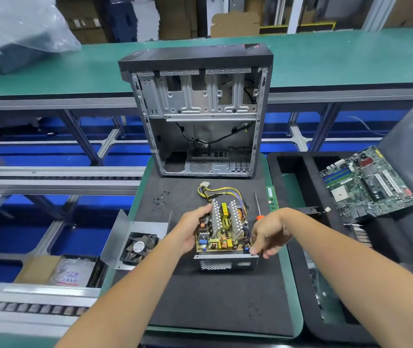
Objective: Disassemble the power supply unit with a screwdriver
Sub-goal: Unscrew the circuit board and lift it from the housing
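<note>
Left hand (192, 231): fingers curled round the left edge of the power supply board (221, 228), thumb up by the heatsinks. It grips the board.

Right hand (268, 234): fingertips pinch the near right corner of the metal housing (225, 262) in which the board sits.

Landmark is the housing. It rests on the black mat (213, 297), in front of the open computer case (200, 116). The cable bundle (221, 193) trails from the far side of the board toward the case. The screwdriver (257, 208) lies just right of the housing, in neither hand. Loose screws (159, 198) sit to the far left. The detached cover with fan (137, 246) lies just left.

Handling, as judged: the board is stiff but fragile, and top-heavy from the heatsinks and transformer. Hold it by the bare edges, not the components; the fins may be sharp. The housing is light, rigid sheet metal with thin edges. The cables may snag as the board lifts out.
</note>
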Tool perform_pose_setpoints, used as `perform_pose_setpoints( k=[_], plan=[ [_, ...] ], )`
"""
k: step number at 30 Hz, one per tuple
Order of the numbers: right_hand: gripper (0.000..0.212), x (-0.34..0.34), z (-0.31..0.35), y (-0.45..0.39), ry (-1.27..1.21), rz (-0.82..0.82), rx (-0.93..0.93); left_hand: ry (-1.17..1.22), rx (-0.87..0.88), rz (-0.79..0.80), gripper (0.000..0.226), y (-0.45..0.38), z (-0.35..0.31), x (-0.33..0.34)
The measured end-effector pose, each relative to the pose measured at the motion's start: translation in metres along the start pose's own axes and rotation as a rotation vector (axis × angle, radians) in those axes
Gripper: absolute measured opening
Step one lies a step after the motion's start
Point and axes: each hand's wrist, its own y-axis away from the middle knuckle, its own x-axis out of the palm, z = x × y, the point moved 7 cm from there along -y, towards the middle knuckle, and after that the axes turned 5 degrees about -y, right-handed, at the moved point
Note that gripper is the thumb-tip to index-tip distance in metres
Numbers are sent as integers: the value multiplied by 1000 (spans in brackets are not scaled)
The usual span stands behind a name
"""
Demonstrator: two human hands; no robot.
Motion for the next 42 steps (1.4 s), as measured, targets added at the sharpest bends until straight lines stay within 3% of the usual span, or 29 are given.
perform_pose_setpoints(
  k=[4,17,24,29,35,42],
  plan=[
    [15,-8,5,0,-35,-39,-46,3,-5,4,29,-2,-1,-1],
    [10,-8,7,-2,-158,94,-96,57,-5,-16,31,-2,-4,3],
    [10,-10,5,-1,-129,78,-158,52,-12,-11,31,-4,-3,4],
    [12,-14,4,5,-98,56,-157,67,-9,-102,32,-2,-5,5],
    [8,-16,-6,-2,-15,24,-52,-33,-15,-325,62,7,-11,10],
    [10,-22,-3,4,238,23,-6,-176,92,-348,43,9,-28,22]
  ],
)
